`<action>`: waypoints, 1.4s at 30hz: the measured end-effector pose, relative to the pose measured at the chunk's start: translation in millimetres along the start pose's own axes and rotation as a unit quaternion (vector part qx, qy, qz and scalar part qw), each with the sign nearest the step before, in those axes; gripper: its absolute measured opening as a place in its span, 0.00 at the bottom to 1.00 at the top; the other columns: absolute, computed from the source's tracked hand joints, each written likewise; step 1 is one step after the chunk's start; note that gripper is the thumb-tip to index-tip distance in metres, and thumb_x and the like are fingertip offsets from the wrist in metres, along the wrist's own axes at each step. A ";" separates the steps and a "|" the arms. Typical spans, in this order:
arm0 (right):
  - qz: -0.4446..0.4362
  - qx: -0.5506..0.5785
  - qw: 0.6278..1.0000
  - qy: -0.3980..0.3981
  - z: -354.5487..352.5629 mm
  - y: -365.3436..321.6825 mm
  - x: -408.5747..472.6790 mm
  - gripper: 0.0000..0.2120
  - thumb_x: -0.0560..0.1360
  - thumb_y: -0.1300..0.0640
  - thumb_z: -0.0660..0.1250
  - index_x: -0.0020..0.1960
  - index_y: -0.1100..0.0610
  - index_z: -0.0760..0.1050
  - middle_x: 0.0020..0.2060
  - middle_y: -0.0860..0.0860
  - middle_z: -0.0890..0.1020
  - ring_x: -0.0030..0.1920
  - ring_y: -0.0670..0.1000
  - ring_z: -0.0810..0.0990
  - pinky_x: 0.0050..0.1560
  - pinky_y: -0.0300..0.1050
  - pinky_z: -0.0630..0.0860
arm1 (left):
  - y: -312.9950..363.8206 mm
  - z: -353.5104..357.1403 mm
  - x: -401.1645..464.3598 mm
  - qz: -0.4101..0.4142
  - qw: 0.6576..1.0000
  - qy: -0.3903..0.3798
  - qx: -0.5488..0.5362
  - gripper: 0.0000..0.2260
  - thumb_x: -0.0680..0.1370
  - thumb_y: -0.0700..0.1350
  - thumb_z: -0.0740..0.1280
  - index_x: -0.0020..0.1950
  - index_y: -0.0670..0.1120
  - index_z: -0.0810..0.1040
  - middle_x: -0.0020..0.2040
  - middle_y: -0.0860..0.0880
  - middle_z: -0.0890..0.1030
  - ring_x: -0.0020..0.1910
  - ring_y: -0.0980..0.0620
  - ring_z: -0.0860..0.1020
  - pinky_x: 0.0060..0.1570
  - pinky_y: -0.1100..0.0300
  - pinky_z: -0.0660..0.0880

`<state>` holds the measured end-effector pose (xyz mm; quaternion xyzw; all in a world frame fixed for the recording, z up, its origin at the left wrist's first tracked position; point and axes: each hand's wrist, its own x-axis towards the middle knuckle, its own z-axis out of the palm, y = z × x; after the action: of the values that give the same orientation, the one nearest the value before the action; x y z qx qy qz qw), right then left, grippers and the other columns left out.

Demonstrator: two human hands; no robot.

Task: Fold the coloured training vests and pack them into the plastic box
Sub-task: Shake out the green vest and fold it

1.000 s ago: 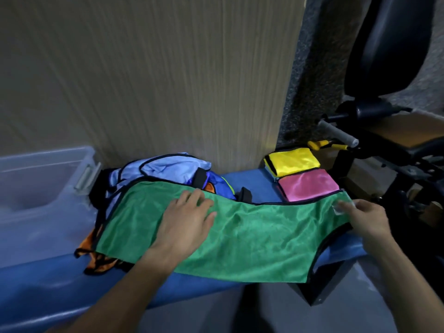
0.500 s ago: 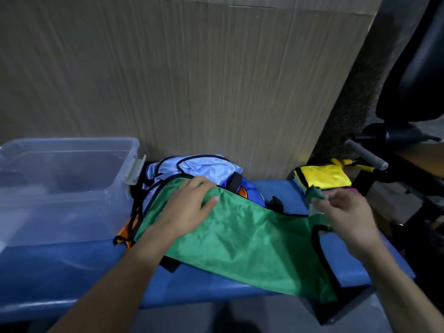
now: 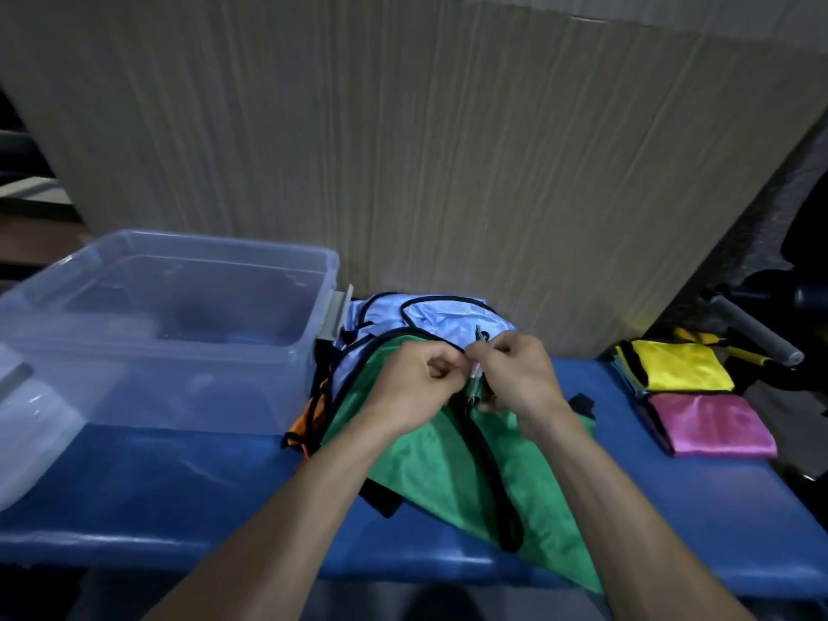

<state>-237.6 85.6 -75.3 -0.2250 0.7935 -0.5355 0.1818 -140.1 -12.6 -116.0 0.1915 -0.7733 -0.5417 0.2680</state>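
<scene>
1. Left hand (image 3: pixel 414 380) and right hand (image 3: pixel 515 374) meet over the middle of the green vest (image 3: pixel 430 468); both are curled and pinch its black-trimmed edge, knuckles nearly touching.
2. Exactly which bit of trim each hand grips is hidden behind the fingers. A small pale tag shows between them, too small to read.
3. Green vest lies on the blue worktop (image 3: pixel 179 486), doubled over, one corner hanging past the near edge. A black-edged loop runs down its middle.
4. Under and behind it, a pale blue vest (image 3: pixel 443 316) tops a heap. An orange vest (image 3: pixel 309 419) pokes out at the heap's left, mostly covered. How many vests are in the heap I cannot tell.
5. Clear plastic box (image 3: pixel 286 351) stands on the worktop left of the heap, lid off, a grey latch (image 3: pixel 334 322) just beside the pale blue vest. Its contents are blurred by glare.
6. Far right on the worktop: a folded yellow vest (image 3: pixel 676 365) and a folded pink vest (image 3: pixel 712 423), side by side, well apart from the hands.
7. Right edge: dark equipment with a grey handle (image 3: pixel 752 331), partly cut off by the frame.
</scene>
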 end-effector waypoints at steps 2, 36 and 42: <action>0.006 0.013 1.000 -0.001 8.7 0.4 3.2 0.08 0.74 0.58 0.71 0.38 0.58 0.76 0.32 0.55 0.78 0.29 0.51 0.77 0.26 0.43 0.76 | -3.1 -6.1 2.3 -0.026 1.000 0.004 -0.017 0.06 0.77 0.40 0.69 0.45 0.47 0.86 0.40 0.51 0.86 0.39 0.54 0.82 0.45 0.53 0.80; -0.314 -0.127 0.940 -0.027 45.4 30.5 51.2 0.05 0.75 0.57 0.75 0.43 0.51 0.79 0.42 0.46 0.79 0.45 0.50 0.75 0.51 0.48 0.73 | -19.1 -39.6 3.2 -0.055 0.985 -0.006 0.166 0.21 0.82 0.49 0.67 0.35 0.49 0.59 0.29 0.54 0.58 0.28 0.55 0.57 0.33 0.56 0.56; -0.372 -0.119 0.919 0.058 31.8 31.5 46.2 0.03 0.76 0.54 0.73 0.46 0.50 0.80 0.44 0.45 0.80 0.46 0.48 0.75 0.53 0.44 0.69 | -11.8 -37.0 17.6 -0.071 0.969 0.077 0.224 0.17 0.85 0.51 0.60 0.39 0.45 0.74 0.35 0.46 0.78 0.38 0.46 0.78 0.40 0.50 0.71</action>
<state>-264.4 45.9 -118.3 -0.4927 0.7193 -0.4785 -0.1048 -130.8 -54.1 -113.4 0.3425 -0.8363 -0.3558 0.2380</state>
